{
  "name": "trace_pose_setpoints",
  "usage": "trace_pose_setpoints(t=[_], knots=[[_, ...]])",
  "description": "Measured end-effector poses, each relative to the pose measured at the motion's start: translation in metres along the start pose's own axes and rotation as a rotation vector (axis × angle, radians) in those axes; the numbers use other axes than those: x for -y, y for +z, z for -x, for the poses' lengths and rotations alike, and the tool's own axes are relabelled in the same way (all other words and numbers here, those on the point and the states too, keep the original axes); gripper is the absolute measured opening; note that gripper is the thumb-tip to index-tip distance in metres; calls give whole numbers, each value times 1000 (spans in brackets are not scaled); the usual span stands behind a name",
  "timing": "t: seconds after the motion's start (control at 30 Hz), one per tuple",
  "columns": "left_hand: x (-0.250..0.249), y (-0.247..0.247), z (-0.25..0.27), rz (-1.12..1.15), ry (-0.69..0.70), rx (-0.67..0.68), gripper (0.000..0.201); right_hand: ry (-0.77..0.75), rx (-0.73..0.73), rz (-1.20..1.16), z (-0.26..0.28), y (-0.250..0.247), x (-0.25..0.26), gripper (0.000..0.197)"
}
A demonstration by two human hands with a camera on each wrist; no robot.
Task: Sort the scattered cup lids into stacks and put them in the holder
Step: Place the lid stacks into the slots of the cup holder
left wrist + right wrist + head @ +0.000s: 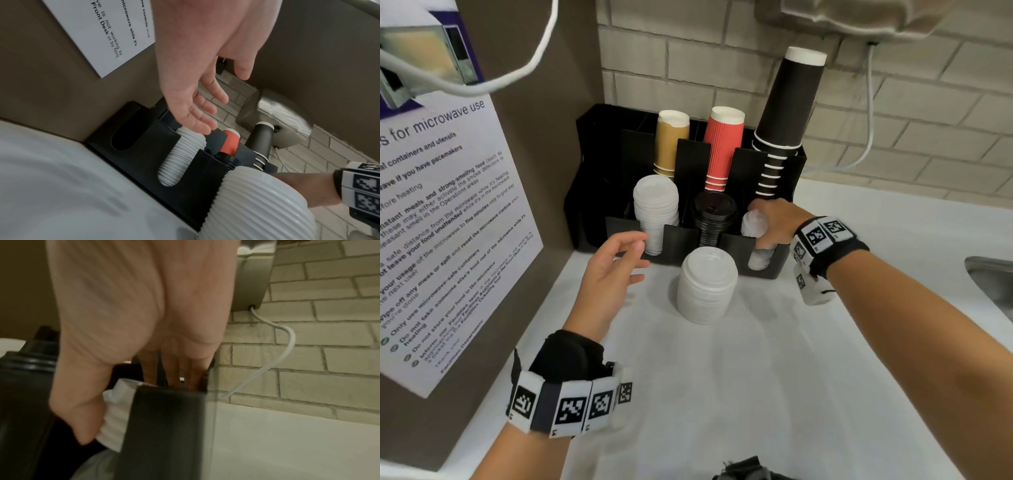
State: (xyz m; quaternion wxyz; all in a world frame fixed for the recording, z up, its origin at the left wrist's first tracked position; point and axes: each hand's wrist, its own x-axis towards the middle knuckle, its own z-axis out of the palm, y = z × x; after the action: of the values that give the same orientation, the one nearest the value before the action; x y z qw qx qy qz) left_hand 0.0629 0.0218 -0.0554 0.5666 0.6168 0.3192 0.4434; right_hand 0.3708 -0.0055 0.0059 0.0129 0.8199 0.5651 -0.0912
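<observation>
**Three slots filled, one stack still on the counter**

We are well into the job. The black plastic cup-and-lid holder (774, 270) against the brick wall already carries a tall stack of white ribbed plastic lids (655, 209) in one of its left front slots and a stack of black plastic sip lids (713, 216) in the slot just right of it. Our right hand (774, 222) is down in the rightmost front slot, thumb and fingers wrapped around a short stack of translucent white lids (755, 224) that sits partly inside that compartment; the right wrist view shows the thumb pressed on the stack's side and the fingers reaching behind the slot wall.

Our left hand (613, 270) hovers in front of the holder with fingers spread and relaxed, gripping nothing and touching nothing we can see.

What remains, as we judge it: the large stack of white ribbed dome lids (707, 286) stands upright on the white countertop (756, 377), just in front of the holder and apart from both hands. The left wrist view shows an empty slot at the holder's far left end (125, 139), which looks like the likely home for it. We see no loose single lids left on the counter.
</observation>
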Motion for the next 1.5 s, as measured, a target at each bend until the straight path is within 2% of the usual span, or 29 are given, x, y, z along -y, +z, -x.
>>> trace_pose_setpoints(t=[0.17, 0.53, 0.63, 0.77, 0.83, 0.9, 0.93, 1.0, 1.03, 1.07, 1.1, 1.17, 1.27, 1.4, 1.5], knots=[[-1, 0, -1, 0, -7, -8, 18, -6, 90, 85, -1, 9, 8, 69], [-2, -6, -1, 16, -6, -16, 18, 11, 41, 211, 0, 27, 12, 63], [-1, -8, -1, 21, -10, -21, 18, -8, 51, 217, -1, 29, 10, 67], [1, -11, 0, 28, -18, -18, 17, -45, 132, 319, -3, 28, 9, 77], [3, -12, 0, 37, -31, -22, 17, -16, 181, 355, -1, 21, 9, 73], [4, -14, 0, 48, -40, -30, 17, 21, 144, 257, 4, 11, 9, 61], [5, -14, 0, 53, -43, -34, 17, 12, 58, 116, 8, 5, 9, 55], [6, -15, 0, 66, -47, -38, 17, -120, -182, -238, 20, 1, 19, 44], [7, -15, 0, 68, -49, -37, 18, -197, -239, -399, 29, 1, 29, 39], [7, -15, 0, 66, -49, -35, 18, -261, -222, -500, 38, 3, 40, 36], [7, -14, 0, 63, -47, -33, 19, -311, -159, -523, 46, 6, 50, 39], [6, -13, 0, 60, -43, -30, 20, -349, -13, -390, 54, 17, 64, 61], [6, -12, 1, 57, -38, -21, 20, -288, 67, -260, 56, 34, 71, 89], [7, -11, 2, 48, -38, -17, 19, -266, 81, -266, 52, 47, 71, 98], [7, -12, 3, 37, -36, -16, 19, -261, 68, -268, 50, 51, 71, 96]])
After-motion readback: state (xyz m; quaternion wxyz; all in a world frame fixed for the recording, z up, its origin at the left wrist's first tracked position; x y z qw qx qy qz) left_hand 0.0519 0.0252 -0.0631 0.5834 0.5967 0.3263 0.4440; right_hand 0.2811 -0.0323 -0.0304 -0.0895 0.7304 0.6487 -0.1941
